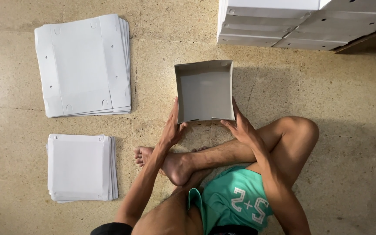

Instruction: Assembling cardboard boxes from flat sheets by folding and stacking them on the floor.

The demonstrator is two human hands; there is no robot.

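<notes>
In the middle of the frame, a half-folded white cardboard box sat on the stone floor, and the seated person held its near end between both hands. The left hand pressed flat against the lower left corner, fingers straight, its grip a loose open press rather than a closed clasp; the right hand lay likewise along the lower right corner, thumb tucked toward the near wall. That near wall looked unlocked, so uneven pressure from either hand might have let the flaps spring outward or creased the thin card. I counted one standing box, two stacks of flat blanks at the left, a larger stack in the upper left and a smaller stack in the lower left, and one pile of finished boxes at the upper right, sheets within each too close to count.
</notes>
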